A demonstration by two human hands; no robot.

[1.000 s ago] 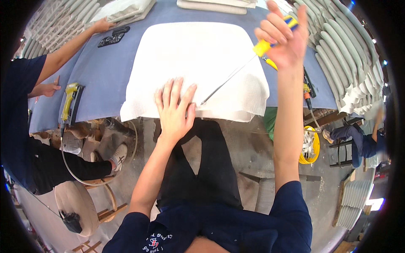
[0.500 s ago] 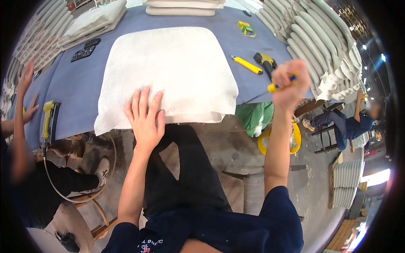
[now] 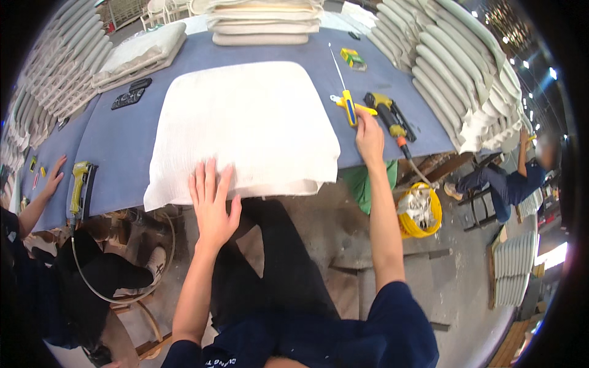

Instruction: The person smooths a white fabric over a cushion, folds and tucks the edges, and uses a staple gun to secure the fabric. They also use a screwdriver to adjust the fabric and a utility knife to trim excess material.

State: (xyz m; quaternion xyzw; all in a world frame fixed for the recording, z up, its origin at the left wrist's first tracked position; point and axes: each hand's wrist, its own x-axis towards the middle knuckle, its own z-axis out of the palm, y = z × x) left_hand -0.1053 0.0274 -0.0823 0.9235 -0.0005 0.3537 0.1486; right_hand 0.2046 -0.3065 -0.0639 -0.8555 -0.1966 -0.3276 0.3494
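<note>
Below, a bucket (image 3: 437, 208) holds pale scraps (image 3: 419, 207); left fingers (image 3: 211, 178) spread on fabric (image 3: 242, 116), right fingers (image 3: 363, 122) at screwdriver (image 3: 348, 104), grip unclear.

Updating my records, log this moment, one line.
left hand: flat on white cushion; right hand: at screwdriver handle; beyond: yellow-green box

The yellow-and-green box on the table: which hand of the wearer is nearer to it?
Right. The right hand is at the yellow-and-blue handle, on the near side of the box. The left hand is farther, on the white fabric.
</note>
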